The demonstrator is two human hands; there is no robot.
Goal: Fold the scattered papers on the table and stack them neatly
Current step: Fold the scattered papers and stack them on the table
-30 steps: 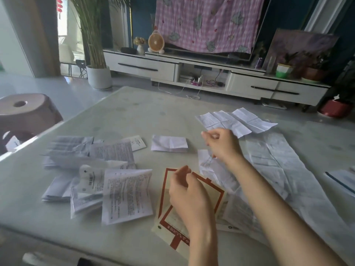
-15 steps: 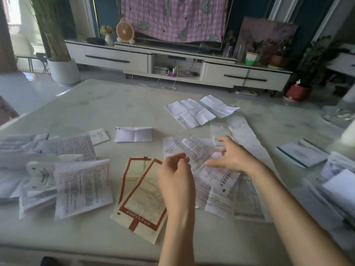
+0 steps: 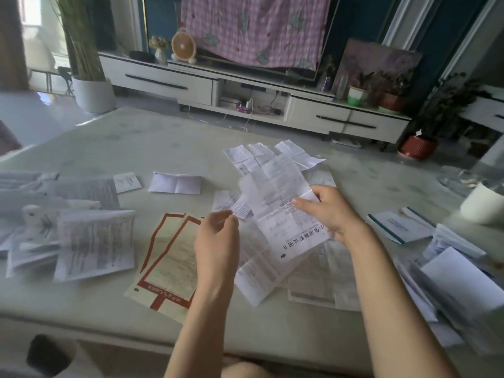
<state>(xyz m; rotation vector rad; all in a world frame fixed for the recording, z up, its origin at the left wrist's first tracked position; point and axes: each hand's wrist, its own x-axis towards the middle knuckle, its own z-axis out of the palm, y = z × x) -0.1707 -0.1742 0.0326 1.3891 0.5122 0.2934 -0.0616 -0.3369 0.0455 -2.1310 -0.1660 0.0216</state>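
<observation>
Over the surface [image 3: 152, 143], the right hand [image 3: 331, 211] pinches a creased leaflet [image 3: 275, 192]; just beside it, the left hand [image 3: 216, 238] is curled, its grip unclear.

View: one head-worn wide-angle camera.
Facing: forward and down — table [image 3: 136, 143] fills the lower frame, cabinet [image 3: 169, 83] the upper.
Nearness: close — above the table's near edge.

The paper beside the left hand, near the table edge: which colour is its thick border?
Red, on a cream paper; seen best in the head view.

The left hand [image 3: 216, 236] and right hand [image 3: 331, 211] are bare, as are both forearms.
</observation>
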